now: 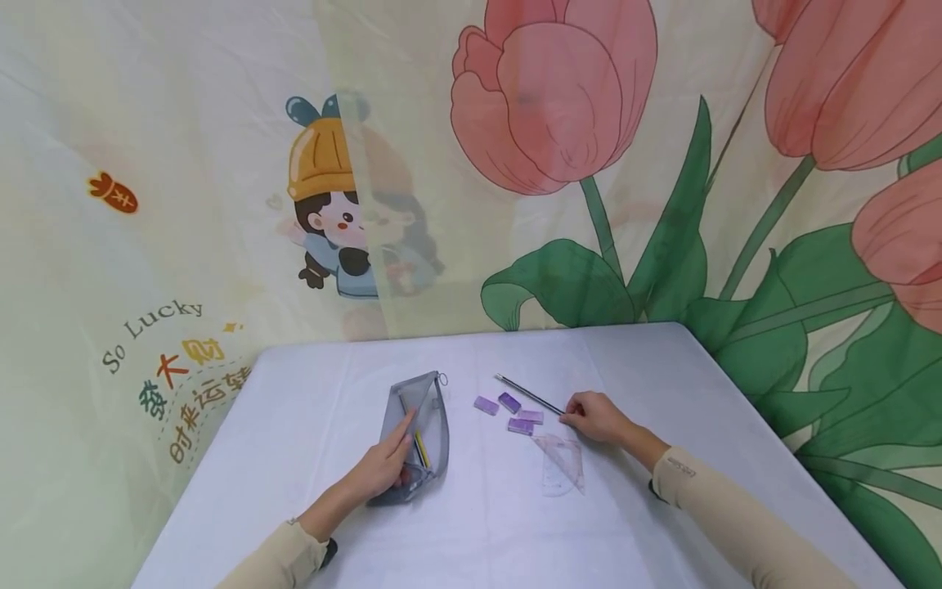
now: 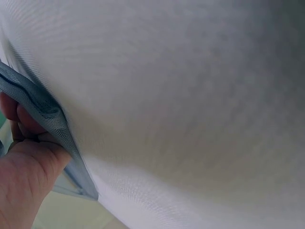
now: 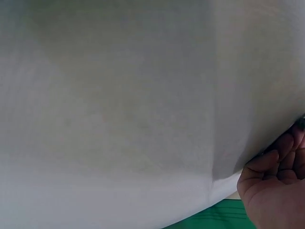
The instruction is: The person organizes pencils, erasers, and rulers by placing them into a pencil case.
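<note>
On the table lies a grey mesh pencil case (image 1: 439, 438) with a zipper ring at its far end. My left hand (image 1: 384, 465) grips its near part, index finger stretched along the top; in the left wrist view the hand (image 2: 33, 162) has the grey fabric edge (image 2: 52, 121) between thumb and fingers. A yellow-and-black striped pencil (image 1: 422, 450) shows in the case. To the right, my right hand (image 1: 598, 417) pinches one end of a dark pencil (image 1: 531, 394), which slants away to the left. The right wrist view shows this hand (image 3: 279, 183) with curled fingers.
Several small purple erasers (image 1: 521, 426) lie between the case and the right hand. Nearer to me are a clear set square and protractor (image 1: 562, 466), overlapping. A white cloth covers the table (image 1: 309, 425), and a printed curtain (image 1: 412, 164) hangs behind it.
</note>
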